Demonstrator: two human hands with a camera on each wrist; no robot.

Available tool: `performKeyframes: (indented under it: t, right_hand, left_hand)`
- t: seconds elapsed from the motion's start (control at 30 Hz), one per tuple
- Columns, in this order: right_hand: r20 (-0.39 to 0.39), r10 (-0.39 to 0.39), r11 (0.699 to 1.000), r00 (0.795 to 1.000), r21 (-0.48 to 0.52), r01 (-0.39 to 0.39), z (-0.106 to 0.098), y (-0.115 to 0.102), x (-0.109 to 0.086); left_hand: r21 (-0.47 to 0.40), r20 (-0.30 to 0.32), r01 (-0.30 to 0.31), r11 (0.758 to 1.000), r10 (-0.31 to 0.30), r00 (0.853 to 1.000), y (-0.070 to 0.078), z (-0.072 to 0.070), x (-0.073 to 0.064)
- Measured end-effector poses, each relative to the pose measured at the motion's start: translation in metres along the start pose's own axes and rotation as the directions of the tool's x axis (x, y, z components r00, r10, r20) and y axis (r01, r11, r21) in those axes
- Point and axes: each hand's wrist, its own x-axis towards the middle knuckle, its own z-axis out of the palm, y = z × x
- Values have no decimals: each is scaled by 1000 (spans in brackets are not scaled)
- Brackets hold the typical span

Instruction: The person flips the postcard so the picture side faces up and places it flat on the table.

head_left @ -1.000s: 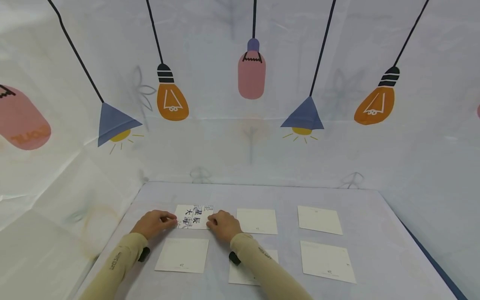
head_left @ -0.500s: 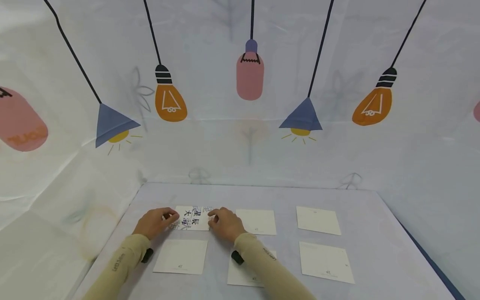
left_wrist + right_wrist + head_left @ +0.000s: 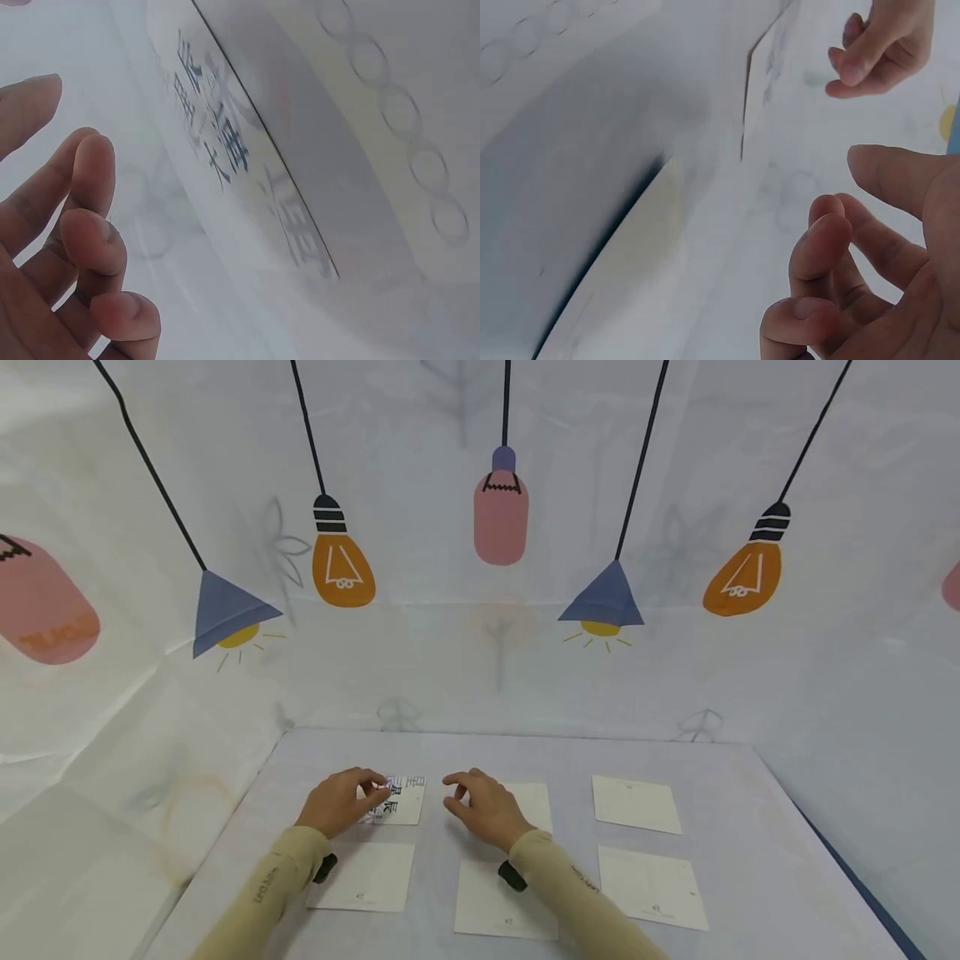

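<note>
A white card printed with dark Chinese characters (image 3: 407, 806) lies at the back left of the table. My left hand (image 3: 339, 802) hovers over its left part, thumb and fingers loosely bent with nothing between them. In the left wrist view the fingers (image 3: 97, 176) are apart from the printed card (image 3: 240, 157). My right hand (image 3: 487, 806) is to the right of that card and overlaps the blank back middle card (image 3: 532, 802) in the head view. Its fingers (image 3: 821, 247) are relaxed and hold nothing.
Plain cream cards lie face down around: front left card (image 3: 367, 877), front middle card (image 3: 480, 902), back right card (image 3: 637, 804) and front right card (image 3: 651, 885). A white sheet with printed lamps (image 3: 501, 518) hangs behind the white table (image 3: 720, 810).
Both hands have left the printed card's edges. The left hand moved right over the card, and the right hand moved right, away from it. The card stays in place.
</note>
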Motion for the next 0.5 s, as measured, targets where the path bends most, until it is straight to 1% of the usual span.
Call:
performKeyframes:
  t: [0.17,0.23,0.4,0.5]
  right_hand:
    - [-25,-9,1000,1000,5,9,-14,15,-11]
    - [-34,-13,1000,999,2,13,-18,21,-15]
    - [-65,-17,1000,998,9,18,-27,36,-23]
    - [-76,-14,1000,997,9,15,-32,44,-28]
  left_hand:
    - [-36,12,-11,999,11,1000,12,7,3]
    - [-39,18,-11,999,12,1000,15,11,3]
    - [-29,3,-38,999,38,999,23,21,8]
    - [-36,5,-44,998,44,999,29,27,11]
